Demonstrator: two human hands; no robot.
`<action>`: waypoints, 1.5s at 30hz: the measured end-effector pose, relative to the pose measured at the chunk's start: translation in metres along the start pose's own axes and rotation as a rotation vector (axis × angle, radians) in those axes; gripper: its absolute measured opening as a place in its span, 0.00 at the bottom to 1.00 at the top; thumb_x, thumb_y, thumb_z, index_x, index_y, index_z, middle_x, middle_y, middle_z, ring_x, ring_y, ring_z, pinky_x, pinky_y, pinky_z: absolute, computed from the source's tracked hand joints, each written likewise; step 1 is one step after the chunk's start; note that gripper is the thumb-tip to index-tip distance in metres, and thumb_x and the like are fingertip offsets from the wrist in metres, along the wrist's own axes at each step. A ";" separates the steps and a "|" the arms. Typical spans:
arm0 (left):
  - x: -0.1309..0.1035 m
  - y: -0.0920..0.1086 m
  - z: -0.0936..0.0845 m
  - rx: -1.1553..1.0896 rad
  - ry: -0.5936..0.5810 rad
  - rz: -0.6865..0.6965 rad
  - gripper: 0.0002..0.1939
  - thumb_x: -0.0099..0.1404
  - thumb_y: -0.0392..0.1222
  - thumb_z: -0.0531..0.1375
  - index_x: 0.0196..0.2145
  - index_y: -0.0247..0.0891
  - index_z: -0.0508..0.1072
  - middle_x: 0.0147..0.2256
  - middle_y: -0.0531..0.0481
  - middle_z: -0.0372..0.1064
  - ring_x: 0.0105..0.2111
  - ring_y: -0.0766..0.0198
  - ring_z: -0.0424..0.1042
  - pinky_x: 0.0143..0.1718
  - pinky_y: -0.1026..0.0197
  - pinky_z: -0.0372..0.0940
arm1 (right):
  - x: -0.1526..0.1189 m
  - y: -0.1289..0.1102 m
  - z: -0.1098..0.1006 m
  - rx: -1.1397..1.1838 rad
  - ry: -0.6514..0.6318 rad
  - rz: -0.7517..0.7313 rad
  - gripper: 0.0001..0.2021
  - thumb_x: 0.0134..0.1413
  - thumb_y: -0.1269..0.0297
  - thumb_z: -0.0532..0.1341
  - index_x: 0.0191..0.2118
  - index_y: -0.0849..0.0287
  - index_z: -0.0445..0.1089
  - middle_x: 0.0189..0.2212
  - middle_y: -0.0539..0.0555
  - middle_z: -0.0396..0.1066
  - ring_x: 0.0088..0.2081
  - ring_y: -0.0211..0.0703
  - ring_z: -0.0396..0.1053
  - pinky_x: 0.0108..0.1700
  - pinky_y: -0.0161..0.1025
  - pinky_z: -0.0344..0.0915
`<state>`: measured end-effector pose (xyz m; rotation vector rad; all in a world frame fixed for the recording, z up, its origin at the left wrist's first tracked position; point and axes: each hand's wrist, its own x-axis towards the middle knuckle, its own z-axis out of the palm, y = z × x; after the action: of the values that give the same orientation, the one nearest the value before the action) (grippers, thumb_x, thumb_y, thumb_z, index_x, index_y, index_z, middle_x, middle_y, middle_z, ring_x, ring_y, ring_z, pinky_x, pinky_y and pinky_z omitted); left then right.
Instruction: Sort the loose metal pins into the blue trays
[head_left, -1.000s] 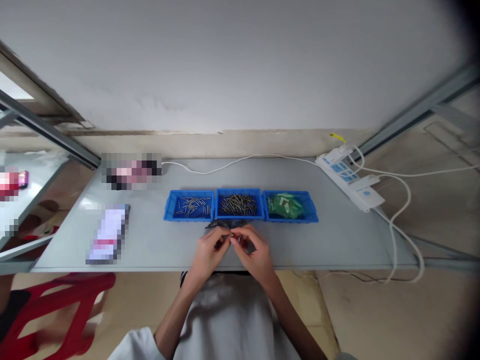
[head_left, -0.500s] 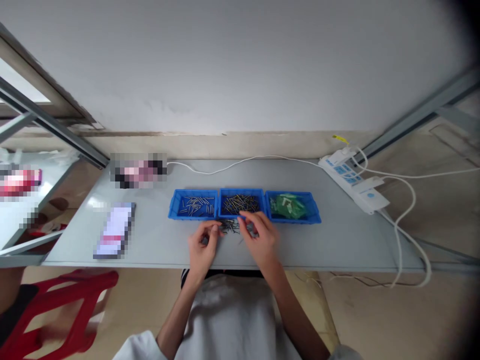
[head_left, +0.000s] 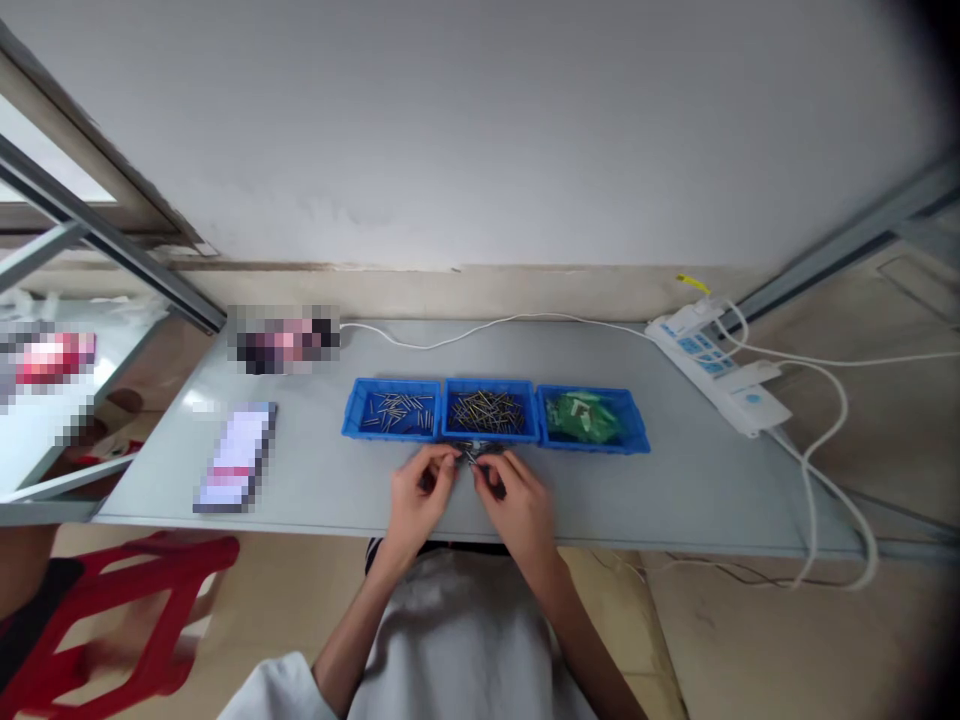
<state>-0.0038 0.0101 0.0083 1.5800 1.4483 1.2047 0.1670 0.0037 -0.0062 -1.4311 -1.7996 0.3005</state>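
My left hand (head_left: 420,495) is closed in a pinch, thumb against forefinger, just in front of the blue trays. Close beside it, my right hand (head_left: 519,497) pinches too, with its fingertips nearly meeting the left ones. What each pinch holds is too small to make out. A small heap of thin dark metal pieces (head_left: 471,451) lies on the table behind the fingertips, partly hidden by them. The middle blue tray (head_left: 491,437) holds many long brassy and dark pins. Short silvery pins lie in the left blue tray (head_left: 390,436).
The right blue tray (head_left: 592,446) holds a green plastic bag (head_left: 589,418). A phone (head_left: 236,457) lies at the left, with a blurred-out object (head_left: 285,340) behind it. A white power strip (head_left: 712,375) with cables sits at the right. A red stool (head_left: 150,600) stands below left.
My right hand has moved from the middle tray's front edge down towards me, and its fingertips are now close to my left hand's. The whole view has shifted slightly.
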 end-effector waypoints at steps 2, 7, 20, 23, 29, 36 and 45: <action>0.000 -0.002 0.003 0.029 -0.044 0.047 0.09 0.77 0.41 0.60 0.48 0.40 0.81 0.31 0.52 0.79 0.24 0.67 0.70 0.29 0.65 0.65 | -0.001 -0.002 -0.003 0.047 0.025 -0.005 0.05 0.74 0.63 0.62 0.44 0.55 0.76 0.30 0.49 0.71 0.29 0.39 0.69 0.34 0.36 0.65; 0.002 -0.002 0.005 0.060 -0.149 0.169 0.07 0.74 0.38 0.63 0.45 0.41 0.82 0.39 0.49 0.81 0.29 0.65 0.73 0.32 0.65 0.67 | 0.003 -0.009 -0.010 0.162 0.101 -0.025 0.03 0.74 0.65 0.63 0.44 0.54 0.75 0.29 0.49 0.71 0.27 0.38 0.67 0.33 0.36 0.67; 0.005 -0.003 0.003 0.024 -0.126 0.209 0.06 0.74 0.34 0.62 0.44 0.39 0.81 0.39 0.47 0.81 0.28 0.66 0.71 0.31 0.65 0.67 | -0.003 -0.009 -0.011 0.324 0.043 -0.004 0.06 0.73 0.68 0.62 0.50 0.54 0.75 0.33 0.50 0.75 0.28 0.38 0.68 0.32 0.35 0.68; 0.005 -0.003 0.002 0.013 -0.090 0.181 0.06 0.76 0.36 0.62 0.44 0.40 0.81 0.38 0.48 0.81 0.28 0.66 0.71 0.33 0.64 0.68 | -0.003 -0.008 -0.012 0.344 0.006 0.022 0.06 0.73 0.68 0.61 0.49 0.54 0.75 0.33 0.49 0.75 0.28 0.37 0.69 0.32 0.35 0.68; 0.005 -0.005 0.002 0.009 -0.107 0.155 0.05 0.75 0.37 0.63 0.43 0.41 0.81 0.39 0.48 0.82 0.28 0.66 0.72 0.33 0.64 0.68 | 0.000 -0.005 -0.008 0.375 -0.036 0.053 0.05 0.73 0.65 0.62 0.48 0.53 0.75 0.33 0.50 0.75 0.28 0.37 0.69 0.30 0.35 0.66; 0.006 -0.008 0.004 0.036 -0.125 0.145 0.04 0.74 0.38 0.63 0.42 0.40 0.80 0.37 0.49 0.82 0.27 0.66 0.72 0.32 0.64 0.68 | -0.002 -0.004 -0.006 0.373 -0.036 0.084 0.06 0.73 0.63 0.61 0.48 0.53 0.76 0.35 0.51 0.78 0.28 0.38 0.70 0.31 0.36 0.68; 0.007 -0.004 0.002 0.099 -0.123 0.119 0.06 0.74 0.42 0.64 0.41 0.40 0.82 0.23 0.56 0.72 0.22 0.66 0.69 0.28 0.65 0.64 | 0.000 -0.006 -0.008 0.368 -0.038 0.100 0.06 0.73 0.62 0.61 0.47 0.53 0.76 0.35 0.51 0.78 0.29 0.38 0.72 0.32 0.36 0.69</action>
<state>-0.0039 0.0174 0.0054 1.7977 1.3699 1.0950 0.1689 -0.0006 0.0029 -1.2589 -1.6029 0.6778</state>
